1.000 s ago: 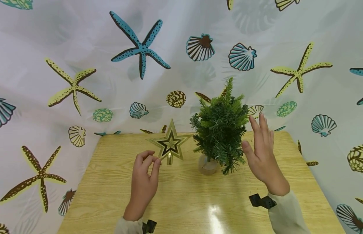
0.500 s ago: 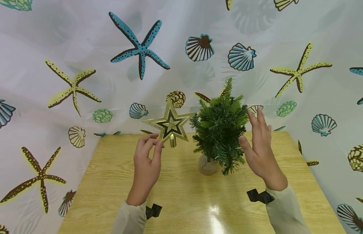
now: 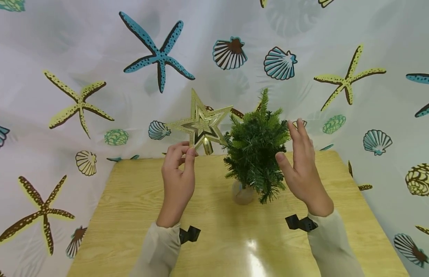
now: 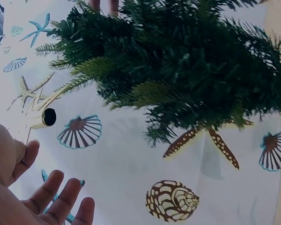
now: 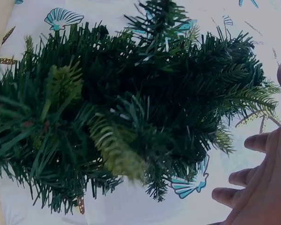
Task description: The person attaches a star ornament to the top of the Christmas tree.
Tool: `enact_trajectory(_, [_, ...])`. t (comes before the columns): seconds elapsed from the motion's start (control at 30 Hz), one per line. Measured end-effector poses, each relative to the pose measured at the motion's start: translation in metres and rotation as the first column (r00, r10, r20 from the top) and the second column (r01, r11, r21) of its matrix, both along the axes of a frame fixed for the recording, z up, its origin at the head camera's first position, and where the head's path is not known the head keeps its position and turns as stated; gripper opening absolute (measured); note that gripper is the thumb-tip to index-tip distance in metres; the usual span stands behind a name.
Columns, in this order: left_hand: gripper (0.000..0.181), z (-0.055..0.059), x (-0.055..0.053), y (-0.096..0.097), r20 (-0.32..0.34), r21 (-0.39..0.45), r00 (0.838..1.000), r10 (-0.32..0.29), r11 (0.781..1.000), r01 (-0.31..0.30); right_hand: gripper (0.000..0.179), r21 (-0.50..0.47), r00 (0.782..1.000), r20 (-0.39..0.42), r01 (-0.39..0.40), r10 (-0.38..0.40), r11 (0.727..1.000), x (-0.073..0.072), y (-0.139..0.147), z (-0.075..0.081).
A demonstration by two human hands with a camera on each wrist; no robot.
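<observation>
A gold star tree topper (image 3: 204, 124) is raised above the table's back edge, its short tube pointing down. My left hand (image 3: 178, 179) pinches the star's lower left point between thumb and finger. In the left wrist view, the dark round opening of the tube (image 4: 48, 117) shows. A small artificial Christmas tree (image 3: 256, 150) stands upright to the right of the star, on a pale round base (image 3: 243, 193). My right hand (image 3: 301, 173) is held at the tree's right side with straight, spread fingers. In the right wrist view those fingers stay apart from the green branches (image 5: 131, 103).
Both tree and hands are over a light wood-grain table (image 3: 131, 219). Behind and beside it hangs a white cloth (image 3: 214, 23) printed with starfish and shells. Black straps with small blocks (image 3: 301, 223) sit at both wrists.
My left hand has lifted the star off the table, upward and toward the tree's height. My right hand has shifted slightly up and left, while the tree stays standing in place.
</observation>
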State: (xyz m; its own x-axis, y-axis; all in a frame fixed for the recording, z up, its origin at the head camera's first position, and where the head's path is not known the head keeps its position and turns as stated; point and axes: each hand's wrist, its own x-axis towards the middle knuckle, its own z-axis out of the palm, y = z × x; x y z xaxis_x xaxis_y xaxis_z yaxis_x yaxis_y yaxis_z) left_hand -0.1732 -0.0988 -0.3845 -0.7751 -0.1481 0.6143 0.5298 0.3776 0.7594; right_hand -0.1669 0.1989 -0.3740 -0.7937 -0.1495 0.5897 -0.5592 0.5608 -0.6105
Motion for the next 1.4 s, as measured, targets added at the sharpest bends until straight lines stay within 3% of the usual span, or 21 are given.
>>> enact_trajectory(0.33, [0.024, 0.027, -0.016, 0.003, -0.065, 0.046, 0.998, -0.012, 0.999, 0.015, 0.077, 0.017, 1.0, -0.013, 0.008, -0.008, 1.0, -0.003, -0.004, 0.007])
enact_trajectory(0.57, [0.03, 0.036, -0.021, -0.004, -0.009, 0.094, 1.0, -0.011, 0.995, 0.012, 0.074, -0.012, 1.0, -0.011, -0.017, 0.016, 1.0, -0.005, -0.007, 0.011])
enact_trajectory(0.73, [0.032, 0.044, -0.024, 0.008, -0.005, 0.107, 0.999, -0.049, 0.993, 0.049, 0.075, -0.049, 0.999, -0.006, -0.034, 0.034, 0.998, -0.007, -0.011, 0.015])
enact_trajectory(1.03, [0.033, 0.068, -0.035, 0.022, -0.07, 0.136, 0.993, -0.092, 0.986, 0.101, 0.062, -0.15, 0.999, -0.001, -0.033, 0.033, 0.988, -0.014, -0.023, 0.029])
enact_trajectory(1.4, [0.029, 0.09, -0.047, 0.041, -0.115, 0.178, 0.977, -0.18, 0.964, 0.198, 0.046, -0.134, 0.999, -0.047, -0.022, 0.016, 0.991, -0.02, -0.03, 0.04])
